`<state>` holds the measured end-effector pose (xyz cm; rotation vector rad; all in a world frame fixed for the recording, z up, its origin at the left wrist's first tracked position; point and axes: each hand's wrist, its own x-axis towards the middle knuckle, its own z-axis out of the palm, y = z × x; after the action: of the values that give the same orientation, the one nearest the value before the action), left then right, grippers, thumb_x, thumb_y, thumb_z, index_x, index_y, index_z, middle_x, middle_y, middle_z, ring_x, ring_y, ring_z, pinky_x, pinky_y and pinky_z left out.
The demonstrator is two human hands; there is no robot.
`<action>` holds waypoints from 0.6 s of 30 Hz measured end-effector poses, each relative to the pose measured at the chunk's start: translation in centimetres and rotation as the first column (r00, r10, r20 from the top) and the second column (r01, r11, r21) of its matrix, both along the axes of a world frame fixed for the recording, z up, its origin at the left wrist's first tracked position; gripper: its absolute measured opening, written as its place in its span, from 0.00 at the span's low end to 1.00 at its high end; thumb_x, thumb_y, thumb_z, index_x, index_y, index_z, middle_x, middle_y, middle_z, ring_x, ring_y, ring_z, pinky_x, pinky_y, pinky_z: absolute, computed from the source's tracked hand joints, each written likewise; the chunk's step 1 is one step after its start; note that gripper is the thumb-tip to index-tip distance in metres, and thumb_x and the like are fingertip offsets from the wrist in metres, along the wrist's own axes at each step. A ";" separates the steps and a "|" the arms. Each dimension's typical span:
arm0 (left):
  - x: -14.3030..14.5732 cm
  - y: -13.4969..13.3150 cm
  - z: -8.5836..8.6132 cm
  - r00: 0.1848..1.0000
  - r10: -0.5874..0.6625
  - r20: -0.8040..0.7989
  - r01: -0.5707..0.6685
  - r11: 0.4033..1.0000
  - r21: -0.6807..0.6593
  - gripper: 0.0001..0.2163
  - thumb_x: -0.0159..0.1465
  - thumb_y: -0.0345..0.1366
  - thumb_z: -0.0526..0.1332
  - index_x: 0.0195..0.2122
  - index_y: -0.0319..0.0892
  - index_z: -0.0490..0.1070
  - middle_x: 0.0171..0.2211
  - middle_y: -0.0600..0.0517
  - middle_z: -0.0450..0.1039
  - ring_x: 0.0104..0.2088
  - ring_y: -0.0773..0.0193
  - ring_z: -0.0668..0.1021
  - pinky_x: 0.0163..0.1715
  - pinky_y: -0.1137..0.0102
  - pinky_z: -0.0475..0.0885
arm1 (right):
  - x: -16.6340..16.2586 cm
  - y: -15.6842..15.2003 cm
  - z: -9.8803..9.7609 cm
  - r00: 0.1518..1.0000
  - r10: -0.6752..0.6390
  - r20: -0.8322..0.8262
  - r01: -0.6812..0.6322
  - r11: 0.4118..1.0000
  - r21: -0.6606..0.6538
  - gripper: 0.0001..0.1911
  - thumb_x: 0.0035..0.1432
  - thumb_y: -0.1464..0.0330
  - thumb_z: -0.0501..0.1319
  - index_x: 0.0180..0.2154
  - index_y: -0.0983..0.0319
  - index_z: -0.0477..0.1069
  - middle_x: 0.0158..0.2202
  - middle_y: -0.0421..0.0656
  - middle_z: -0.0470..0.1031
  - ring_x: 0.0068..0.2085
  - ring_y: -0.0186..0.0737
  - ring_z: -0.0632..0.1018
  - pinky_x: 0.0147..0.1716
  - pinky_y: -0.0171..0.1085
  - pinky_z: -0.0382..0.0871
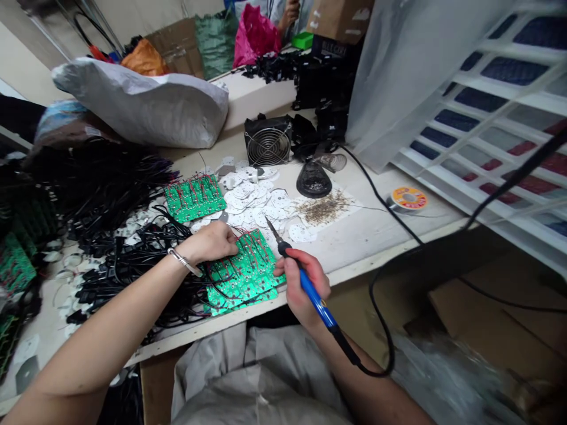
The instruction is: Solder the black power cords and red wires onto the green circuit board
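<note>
My left hand (215, 241) rests with curled fingers on the top edge of a green circuit board panel (241, 273) at the bench's front edge, pinching something small I cannot make out. A metal bracelet sits on that wrist. My right hand (301, 283) grips a blue-handled soldering iron (310, 289), its tip raised just above the panel's right corner. Black wires run from the panel to the left.
A second green panel (195, 198) lies further back beside a pile of white round discs (254, 198). A small fan (268, 141), a black iron stand (313, 179), a solder spool (408, 198), a heap of black cables (97, 195) and a grey bag (146, 106) surround them. Another person's hand (291, 12) shows at the back.
</note>
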<state>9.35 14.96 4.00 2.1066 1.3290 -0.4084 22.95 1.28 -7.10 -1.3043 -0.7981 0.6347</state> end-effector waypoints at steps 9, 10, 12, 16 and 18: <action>-7.6 5.6 4.7 0.996 0.069 -0.061 -0.040 0.921 0.387 0.15 0.58 0.43 0.56 0.39 0.43 0.77 0.35 0.54 0.78 0.35 0.64 0.76 0.37 0.74 0.68 | 0.0 0.4 0.7 0.997 -0.076 -0.014 0.076 0.997 0.006 0.14 0.57 0.58 0.61 0.38 0.62 0.72 0.23 0.40 0.77 0.22 0.35 0.79 0.24 0.33 0.76; -9.1 7.0 5.0 0.980 0.167 -0.105 -0.092 0.858 0.505 0.15 0.58 0.41 0.56 0.40 0.42 0.77 0.37 0.51 0.78 0.37 0.61 0.76 0.38 0.72 0.68 | 0.0 0.4 0.7 0.997 -0.081 -0.008 0.081 0.997 0.003 0.14 0.57 0.58 0.61 0.38 0.62 0.72 0.23 0.40 0.78 0.22 0.35 0.79 0.24 0.32 0.76; -11.9 9.6 5.3 0.947 0.292 -0.137 -0.135 0.745 0.654 0.16 0.59 0.37 0.53 0.42 0.39 0.76 0.41 0.44 0.76 0.44 0.53 0.75 0.43 0.65 0.67 | 0.0 0.5 0.8 0.996 -0.091 0.009 0.091 0.996 -0.006 0.14 0.56 0.58 0.61 0.38 0.62 0.72 0.23 0.40 0.78 0.22 0.35 0.79 0.24 0.31 0.76; -14.6 13.0 4.4 0.952 0.251 -0.174 -0.042 0.671 0.740 0.13 0.57 0.34 0.55 0.39 0.40 0.77 0.46 0.39 0.73 0.53 0.46 0.67 0.49 0.58 0.60 | 0.0 0.5 0.8 0.995 -0.089 0.039 0.090 0.996 -0.025 0.16 0.55 0.56 0.62 0.37 0.62 0.73 0.22 0.40 0.77 0.20 0.35 0.78 0.20 0.30 0.74; -14.7 13.6 3.6 0.966 0.175 -0.188 0.018 0.683 0.730 0.10 0.55 0.33 0.57 0.35 0.42 0.77 0.44 0.42 0.75 0.51 0.49 0.68 0.49 0.60 0.58 | 0.0 0.5 0.6 0.994 -0.089 0.066 0.091 0.996 -0.023 0.16 0.55 0.56 0.62 0.38 0.62 0.73 0.22 0.40 0.77 0.20 0.35 0.78 0.20 0.31 0.75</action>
<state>-5.36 28.60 7.59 2.6829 1.9669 -0.0859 22.99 1.78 -6.51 -1.3826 -0.7812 0.5348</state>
